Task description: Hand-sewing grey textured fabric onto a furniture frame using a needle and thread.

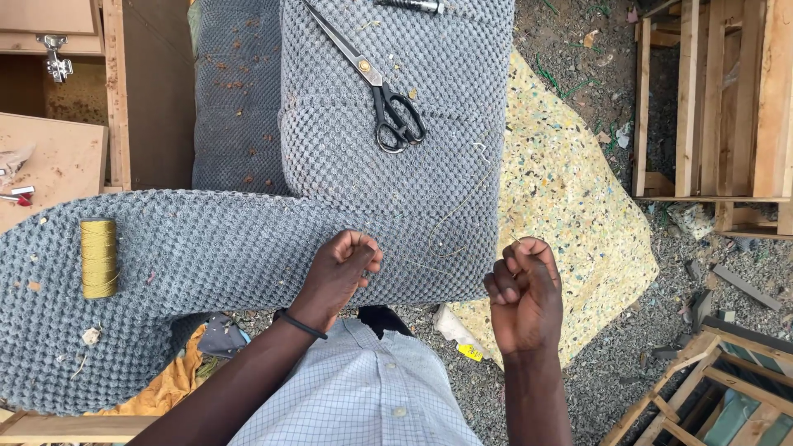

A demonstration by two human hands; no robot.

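Fabric: we see grey knobbly upholstery fabric (248,248) stretched over a padded cushion, its lower edge at the hands.
Thread: a thin yellow thread (462,211) loops across the fabric, running between both hands.
Left hand (340,272): fisted, knuckles up, fingertips pinching at the fabric edge; black band on the wrist.
Right hand (522,293): closed in a fist off the fabric edge, gripping the thread.
Spool (99,258): yellow, lying on the fabric at left.
Scissors (376,83): black-handled, resting on the cushion top.
Foam sheet (570,206): yellow speckled, under the cushion.
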